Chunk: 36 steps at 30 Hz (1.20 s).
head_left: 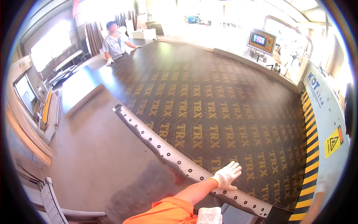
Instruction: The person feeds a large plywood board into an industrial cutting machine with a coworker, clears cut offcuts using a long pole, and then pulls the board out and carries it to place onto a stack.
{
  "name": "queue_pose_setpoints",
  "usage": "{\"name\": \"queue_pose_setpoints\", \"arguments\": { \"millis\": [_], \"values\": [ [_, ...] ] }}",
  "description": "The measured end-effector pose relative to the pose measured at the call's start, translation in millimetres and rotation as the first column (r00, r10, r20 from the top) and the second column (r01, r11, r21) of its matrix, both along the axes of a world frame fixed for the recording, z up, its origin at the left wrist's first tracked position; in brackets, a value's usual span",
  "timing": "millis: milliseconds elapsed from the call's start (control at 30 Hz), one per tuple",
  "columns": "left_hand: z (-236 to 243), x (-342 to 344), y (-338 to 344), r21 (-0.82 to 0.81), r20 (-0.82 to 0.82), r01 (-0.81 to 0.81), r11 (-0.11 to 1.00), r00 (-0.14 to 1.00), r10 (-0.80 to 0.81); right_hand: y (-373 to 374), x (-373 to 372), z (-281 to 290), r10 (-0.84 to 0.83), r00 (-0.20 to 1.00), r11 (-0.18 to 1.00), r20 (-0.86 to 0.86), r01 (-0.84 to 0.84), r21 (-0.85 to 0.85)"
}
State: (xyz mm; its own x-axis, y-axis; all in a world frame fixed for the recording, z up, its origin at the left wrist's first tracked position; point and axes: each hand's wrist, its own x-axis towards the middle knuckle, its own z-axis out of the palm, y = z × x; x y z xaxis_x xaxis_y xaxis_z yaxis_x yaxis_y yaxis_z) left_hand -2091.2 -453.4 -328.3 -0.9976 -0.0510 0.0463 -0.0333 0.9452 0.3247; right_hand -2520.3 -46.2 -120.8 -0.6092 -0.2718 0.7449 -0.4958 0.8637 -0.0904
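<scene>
My left hand [227, 175], in a white knit glove and below an orange sleeve, lies flat with fingers spread on a big dark sheet panel [209, 93] covered in rows of yellow print. Its wrist crosses a metal rail [160, 145] with a line of round black dots along the panel's near edge. At the right rim, my right hand [322, 183] shows only as a pale blur in front of the grey machine side; its fingers cannot be made out. Across the panel, a co-worker [116, 42] in a cap and light shirt rests a gloved hand at the panel's far-left edge.
A grey machine beam [324, 100] with a yellow-black striped edge [308, 149] borders the panel on the right. Behind it stands a control screen [261, 40]. A grey side table [84, 89] adjoins at left, and a perforated metal arm [52, 201] juts in at lower left.
</scene>
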Motion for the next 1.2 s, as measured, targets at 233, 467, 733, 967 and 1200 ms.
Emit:
{"name": "queue_pose_setpoints", "arguments": {
  "millis": [233, 467, 733, 967, 1200],
  "values": [
    [-1, 112, -63, 0.076, -0.315, -0.11, 0.991, 0.94, 0.129, -200, 305, -205, 0.089, 0.626, 0.881, 0.775, -0.413, 0.231],
    [29, 464, -272, -0.029, -0.249, -0.913, 0.406, 0.4, 0.882, -273, 364, -204, -0.219, 0.65, 0.899, 0.728, -0.155, 0.409],
    [-73, 878, -92, -0.285, 0.526, -0.708, -0.646, -0.679, 0.512, -423, 407, -221, -0.348, 0.699, 0.844, 0.624, -0.056, 0.534],
    [-152, 831, 46, -0.187, 0.838, -0.763, -0.619, -0.453, 0.305, -611, 443, -211, -0.014, 0.754, 0.841, 0.656, -0.346, 0.416],
    [-102, 732, -179, 0.096, 0.666, -0.991, -0.098, -0.01, 0.745, -833, 525, -182, 0.293, 0.623, 0.69, 0.726, -0.663, 0.291]
  ]
}}
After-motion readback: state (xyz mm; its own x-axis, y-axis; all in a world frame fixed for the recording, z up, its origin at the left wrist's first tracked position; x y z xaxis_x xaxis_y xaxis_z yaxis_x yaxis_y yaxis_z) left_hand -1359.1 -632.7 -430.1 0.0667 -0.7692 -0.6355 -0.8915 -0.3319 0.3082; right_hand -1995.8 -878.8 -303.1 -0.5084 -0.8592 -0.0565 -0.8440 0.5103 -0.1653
